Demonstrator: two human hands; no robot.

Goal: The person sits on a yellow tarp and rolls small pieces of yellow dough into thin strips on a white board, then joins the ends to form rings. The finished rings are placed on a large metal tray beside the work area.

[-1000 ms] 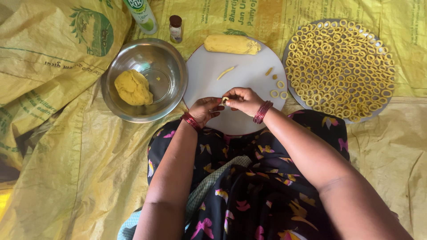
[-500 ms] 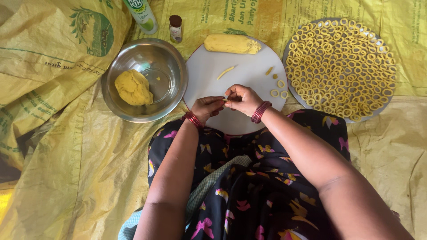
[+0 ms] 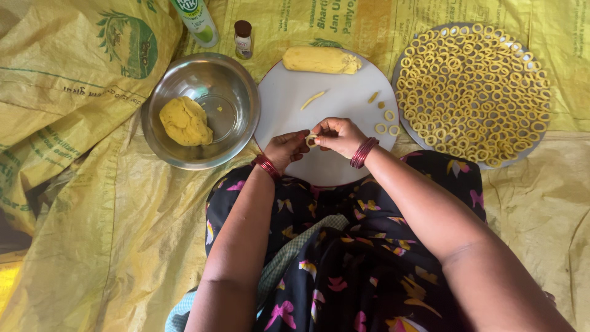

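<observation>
The left hand (image 3: 286, 147) and the right hand (image 3: 340, 135) were together, pinching a small yellow dough strip (image 3: 312, 140) at 6 o'clock over the round white board (image 3: 332, 101). The round metal tray (image 3: 533, 140) at 3 o'clock was nearly full of rings; a yellow dough log (image 3: 321, 60) at 12 o'clock and a dough lump in the steel bowl (image 3: 215, 80) at 9 o'clock remained. A white-green bottle (image 3: 195, 21) and a small brown-capped vial (image 3: 243, 38) stood at 11 o'clock on yellow printed sacks (image 3: 74, 92).

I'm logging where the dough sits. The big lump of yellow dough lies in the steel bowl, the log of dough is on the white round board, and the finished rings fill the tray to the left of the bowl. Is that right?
Not quite: in the head view the tray of rings is to the right of the white round board, not left of the steel bowl. The lump does lie in the bowl, and the log is on the board.
</observation>
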